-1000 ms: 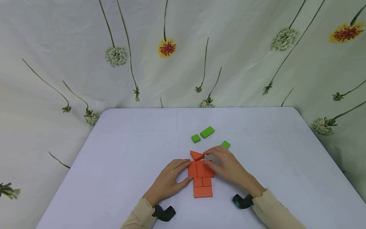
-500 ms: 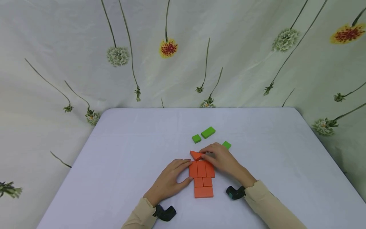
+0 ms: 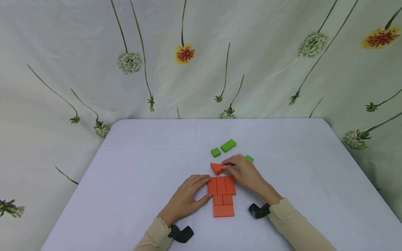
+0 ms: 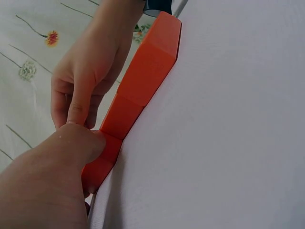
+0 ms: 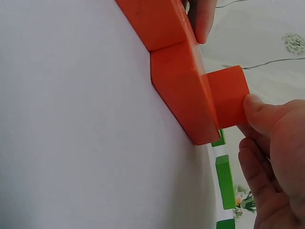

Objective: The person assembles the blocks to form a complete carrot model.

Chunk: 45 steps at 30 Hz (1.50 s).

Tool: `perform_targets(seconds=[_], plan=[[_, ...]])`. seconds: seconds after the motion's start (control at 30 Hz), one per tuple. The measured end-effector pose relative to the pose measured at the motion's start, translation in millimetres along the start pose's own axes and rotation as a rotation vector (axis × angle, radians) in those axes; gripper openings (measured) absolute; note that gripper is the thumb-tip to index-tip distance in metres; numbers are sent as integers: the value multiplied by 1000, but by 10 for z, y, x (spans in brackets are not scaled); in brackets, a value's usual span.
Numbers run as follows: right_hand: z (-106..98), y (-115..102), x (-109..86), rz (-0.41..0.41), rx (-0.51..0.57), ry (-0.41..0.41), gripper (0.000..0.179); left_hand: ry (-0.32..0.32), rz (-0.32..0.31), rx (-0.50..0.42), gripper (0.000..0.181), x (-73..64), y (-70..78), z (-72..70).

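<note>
In the head view, orange wooden blocks [image 3: 221,185] lie flat and close together, three in the far row, with two smaller ones and a wide one nearer me. My left hand [image 3: 186,198] holds the far row's leftmost block [image 3: 212,187], fingertips at its far corner and thumb at its near corner. The left wrist view shows the thumb [image 4: 88,140] against that block. Just beyond the row, my right hand [image 3: 245,171] pinches an orange triangular block [image 3: 216,168]. In the right wrist view, the right thumb [image 5: 259,112] presses the triangular block's face [image 5: 229,95].
Beyond the orange blocks lie a small green block [image 3: 215,152] and a longer green block [image 3: 228,145]. Another green block [image 3: 249,158] is partly hidden behind the right hand. A white cloth covers the table [image 3: 141,157]; a flower-patterned curtain [image 3: 263,69] hangs behind.
My right hand has moved left and taken hold of the triangular block, which has shifted slightly away from the far row. The left hand stays in place.
</note>
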State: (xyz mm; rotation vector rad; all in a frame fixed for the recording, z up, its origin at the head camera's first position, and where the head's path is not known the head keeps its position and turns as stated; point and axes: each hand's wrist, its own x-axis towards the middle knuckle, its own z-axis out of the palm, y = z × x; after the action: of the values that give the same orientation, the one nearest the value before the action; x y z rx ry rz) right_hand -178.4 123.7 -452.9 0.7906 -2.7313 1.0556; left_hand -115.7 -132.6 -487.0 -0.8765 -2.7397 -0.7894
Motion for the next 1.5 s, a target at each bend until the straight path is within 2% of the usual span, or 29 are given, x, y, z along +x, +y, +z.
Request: perform_targets(seconds=[0.17, 0.47, 0.87, 1.2, 1.5], plan=[[-38, 14, -11, -31, 14, 52, 18, -1, 3, 2, 57, 0, -1, -3], [-120, -33, -100, -80, 51, 90, 18, -1, -1, 3, 57, 2, 9, -10], [-175, -94, -332, -95, 116, 78, 20, 0, -1, -7, 57, -2, 4, 2], [-168, -155, -524, -152, 135, 76, 23, 1, -5, -8, 57, -7, 2, 3], [-118, -173, -680, -234, 196, 76, 24, -10, -17, -10, 56, 4, 12, -4]])
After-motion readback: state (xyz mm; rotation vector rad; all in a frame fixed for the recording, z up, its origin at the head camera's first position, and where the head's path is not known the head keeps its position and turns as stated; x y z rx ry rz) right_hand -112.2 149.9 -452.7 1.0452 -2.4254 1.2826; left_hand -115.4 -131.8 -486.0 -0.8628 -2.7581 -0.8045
